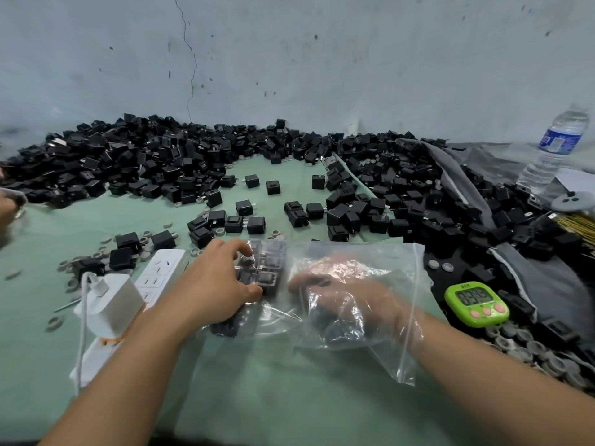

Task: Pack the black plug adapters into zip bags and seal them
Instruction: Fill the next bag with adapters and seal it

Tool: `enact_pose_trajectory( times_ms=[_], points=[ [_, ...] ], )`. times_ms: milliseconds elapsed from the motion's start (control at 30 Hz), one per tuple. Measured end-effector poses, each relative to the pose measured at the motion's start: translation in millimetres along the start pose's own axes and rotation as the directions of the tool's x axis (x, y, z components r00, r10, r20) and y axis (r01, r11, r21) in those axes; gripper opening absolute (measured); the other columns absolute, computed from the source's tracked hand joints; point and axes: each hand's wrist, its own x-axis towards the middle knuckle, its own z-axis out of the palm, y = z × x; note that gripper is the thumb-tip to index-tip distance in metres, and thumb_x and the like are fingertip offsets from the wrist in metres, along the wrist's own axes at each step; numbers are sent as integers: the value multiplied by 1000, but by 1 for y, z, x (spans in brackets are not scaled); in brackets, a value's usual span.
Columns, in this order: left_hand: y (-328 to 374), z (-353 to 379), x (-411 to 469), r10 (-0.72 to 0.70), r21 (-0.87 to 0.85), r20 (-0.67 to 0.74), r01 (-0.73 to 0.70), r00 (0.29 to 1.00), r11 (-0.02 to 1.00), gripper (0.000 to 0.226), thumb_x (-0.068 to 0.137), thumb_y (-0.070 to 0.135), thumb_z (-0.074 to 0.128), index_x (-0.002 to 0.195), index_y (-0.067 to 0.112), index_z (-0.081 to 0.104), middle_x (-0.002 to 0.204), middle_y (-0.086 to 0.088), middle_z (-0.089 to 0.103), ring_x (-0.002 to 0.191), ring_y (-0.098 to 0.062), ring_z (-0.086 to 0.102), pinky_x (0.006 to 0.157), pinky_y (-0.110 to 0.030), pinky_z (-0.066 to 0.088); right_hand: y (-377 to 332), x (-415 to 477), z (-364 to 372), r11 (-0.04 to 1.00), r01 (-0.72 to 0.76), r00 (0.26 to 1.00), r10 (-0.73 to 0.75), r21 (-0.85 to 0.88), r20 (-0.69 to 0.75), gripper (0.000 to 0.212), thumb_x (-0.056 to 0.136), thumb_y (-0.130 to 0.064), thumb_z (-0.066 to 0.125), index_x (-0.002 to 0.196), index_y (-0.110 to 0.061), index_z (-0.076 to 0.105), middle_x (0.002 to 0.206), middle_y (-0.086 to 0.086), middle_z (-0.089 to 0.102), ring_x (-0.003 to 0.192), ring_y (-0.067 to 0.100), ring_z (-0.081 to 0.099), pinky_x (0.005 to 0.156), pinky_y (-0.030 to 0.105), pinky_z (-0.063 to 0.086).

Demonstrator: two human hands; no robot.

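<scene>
Plainly the zip bag point(370, 259) is thin, slack, slippery film that crumples and gives no support, while the black plug adapters point(267, 268) are hard, light little blocks likely to slide apart, so they are best clamped as a stack from both sides. The left hand point(219, 284) curls round that stack on the worktop point(38, 317); the right hand point(347, 294) lies inside the bag, fingers seemingly stretched toward it, though whether they grip anything I cannot tell

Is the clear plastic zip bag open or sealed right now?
Open: the right hand sits inside the clear plastic zip bag, its forearm passing through the unzipped mouth.
</scene>
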Motion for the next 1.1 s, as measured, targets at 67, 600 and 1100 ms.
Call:
enact_pose_trajectory(
  times_ms=[67,600,1100],
  points=[
    [-1,0,2,36,29,-5,-36,999,999,77,71,49,86,135,45,42,136,13,43,109,-8,47,96,-36,45,-5,7,5,991,-60,992,45,-123,-122,30,97,4,57,121,-7,72,116,8,71,107,26,65,96,29,52],
    [4,35,6,173,249,163,-211,971,945,70,101,63,20,158,40,-14,166,10,-19,154,-14,-17,126,-40,-3,33,-54,-101,851,-273,729,487,449,-480,36,73,14,49,60,-7,75,78,16,73,57,18,63,45,24,46],
    [4,41,7,172,245,122,-197,978,949,74,100,65,22,157,38,-17,163,16,-19,152,-11,-19,124,-33,-4,86,16,-95,665,-607,677,147,-435,-721,22,91,-31,70,112,-30,68,114,-2,70,115,24,57,100,39,32]
  ],
)
